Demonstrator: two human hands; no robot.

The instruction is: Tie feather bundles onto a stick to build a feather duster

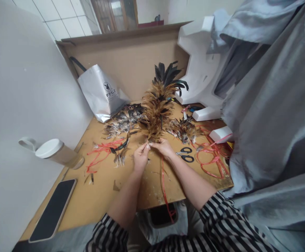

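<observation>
A tall bunch of brown and black feathers (158, 105) stands upright over the middle of the wooden table (94, 199). My left hand (141, 157) pinches the bunch at its base. My right hand (163, 147) grips the same base from the right, fingers closed. A red string (164, 185) hangs from under my right hand down over the table's front edge. More loose feathers (123, 120) lie to the left of the bunch, and another pile of feathers (185, 130) lies to the right.
Black scissors (186, 154) lie just right of my right hand among red strings (210, 159). A phone (53, 210) and a white-lidded jar (56, 151) sit at the left. A white bag (101, 92), white foam pieces (202, 70) and a grey cloth (273, 105) border the table.
</observation>
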